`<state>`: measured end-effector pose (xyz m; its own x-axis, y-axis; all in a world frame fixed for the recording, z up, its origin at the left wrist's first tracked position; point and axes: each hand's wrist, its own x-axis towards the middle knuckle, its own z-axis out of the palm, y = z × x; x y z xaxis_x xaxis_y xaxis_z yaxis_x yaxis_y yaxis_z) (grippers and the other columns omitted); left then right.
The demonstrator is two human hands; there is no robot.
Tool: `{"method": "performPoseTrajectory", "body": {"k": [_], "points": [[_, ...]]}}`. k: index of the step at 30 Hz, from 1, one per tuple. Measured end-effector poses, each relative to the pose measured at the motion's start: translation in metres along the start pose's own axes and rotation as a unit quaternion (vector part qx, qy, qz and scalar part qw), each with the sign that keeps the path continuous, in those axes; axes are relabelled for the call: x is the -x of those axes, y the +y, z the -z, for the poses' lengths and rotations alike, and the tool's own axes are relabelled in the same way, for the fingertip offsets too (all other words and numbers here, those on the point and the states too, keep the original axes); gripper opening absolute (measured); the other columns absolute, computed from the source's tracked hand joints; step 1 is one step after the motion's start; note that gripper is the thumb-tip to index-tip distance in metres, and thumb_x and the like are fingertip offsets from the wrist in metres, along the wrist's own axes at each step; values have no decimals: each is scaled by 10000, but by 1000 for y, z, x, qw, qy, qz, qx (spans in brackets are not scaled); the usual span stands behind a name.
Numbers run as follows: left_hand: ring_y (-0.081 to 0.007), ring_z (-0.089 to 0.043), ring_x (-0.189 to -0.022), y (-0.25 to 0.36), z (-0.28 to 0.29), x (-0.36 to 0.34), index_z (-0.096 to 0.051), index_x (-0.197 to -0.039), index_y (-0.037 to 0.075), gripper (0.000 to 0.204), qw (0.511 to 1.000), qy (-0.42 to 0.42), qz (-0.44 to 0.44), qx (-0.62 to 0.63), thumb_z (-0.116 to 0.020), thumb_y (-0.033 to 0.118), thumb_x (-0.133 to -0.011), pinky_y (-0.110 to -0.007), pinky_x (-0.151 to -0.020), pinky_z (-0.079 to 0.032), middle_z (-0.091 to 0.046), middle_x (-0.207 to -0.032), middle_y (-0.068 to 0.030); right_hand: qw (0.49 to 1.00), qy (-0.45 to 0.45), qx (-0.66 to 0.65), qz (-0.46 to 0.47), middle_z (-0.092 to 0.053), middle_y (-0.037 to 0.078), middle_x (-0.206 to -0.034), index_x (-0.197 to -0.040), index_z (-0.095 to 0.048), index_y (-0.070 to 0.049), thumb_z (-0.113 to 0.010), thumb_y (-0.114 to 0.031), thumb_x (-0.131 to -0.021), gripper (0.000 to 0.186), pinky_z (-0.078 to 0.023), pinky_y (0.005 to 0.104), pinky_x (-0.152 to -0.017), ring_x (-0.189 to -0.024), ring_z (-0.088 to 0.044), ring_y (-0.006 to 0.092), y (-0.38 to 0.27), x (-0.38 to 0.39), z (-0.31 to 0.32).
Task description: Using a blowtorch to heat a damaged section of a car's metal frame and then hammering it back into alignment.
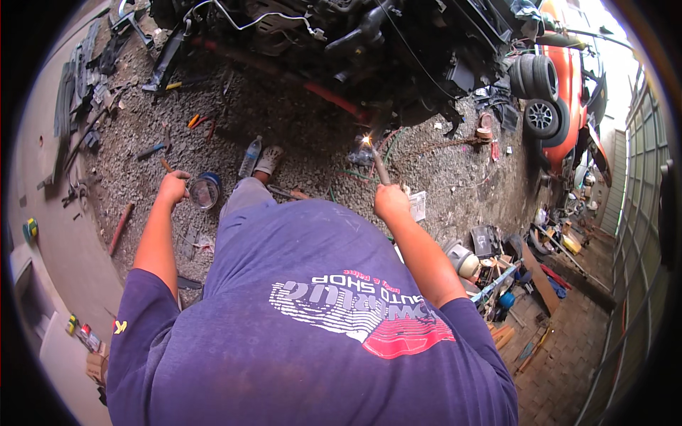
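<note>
My right hand (392,204) is wrapped round the tube-like handle of a torch (380,167). A small bright point of flame or sparks glows at the torch's far end, below the dark vehicle underside (341,67). To the left, my left hand (172,186) is closed on a slim wood-coloured stick (166,165), only whose end shows. Right beside that hand stands a round blue-rimmed can (205,192). A clear water bottle (251,155) lies next to my shoe (268,160).
Gravel carries a blue-handled hammer (150,151), orange-handled pliers (193,121) and a rusty rod (121,228). Red and green hoses (387,148) run near the torch. Stacked tires (533,77) and an orange car body (563,85) stand at the right, with piled scrap (511,270) nearer.
</note>
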<state>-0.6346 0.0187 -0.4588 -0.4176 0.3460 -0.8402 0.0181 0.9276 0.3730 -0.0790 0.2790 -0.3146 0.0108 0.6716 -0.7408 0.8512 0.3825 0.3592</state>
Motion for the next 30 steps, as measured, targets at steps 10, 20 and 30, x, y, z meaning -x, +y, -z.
{"method": "performPoseTrajectory", "body": {"k": [10,20,30], "points": [[-188,-659,-542,5,-9,20,-741,-1239,105,433,1000,11,-13,-21,-480,15,-905,-349,-480,-477,-705,-743,-126,999,16,-11,31,-673,254,-1242,-1214,-699,-52,-497,-180,-1022,307,-607,483,-923,-1101,-722,401,7,14,-8],[-211,-695,-572,-95,-80,159,-754,-1196,73,402,998,45,-33,-37,-526,11,-871,-381,-531,-518,-719,-730,-151,995,75,20,55,-705,235,-1199,-1192,-704,-65,-525,-189,-1010,284,-607,483,-920,-1090,-727,386,51,18,-61],[-256,-726,-640,-274,-177,321,-764,-1223,68,469,997,48,63,-17,-558,-43,-816,-399,-602,-554,-760,-861,-205,993,97,-21,71,-701,232,-1246,-1227,-726,-33,-588,-153,-984,304,-606,478,-949,-1141,-718,397,84,54,-102]]}}
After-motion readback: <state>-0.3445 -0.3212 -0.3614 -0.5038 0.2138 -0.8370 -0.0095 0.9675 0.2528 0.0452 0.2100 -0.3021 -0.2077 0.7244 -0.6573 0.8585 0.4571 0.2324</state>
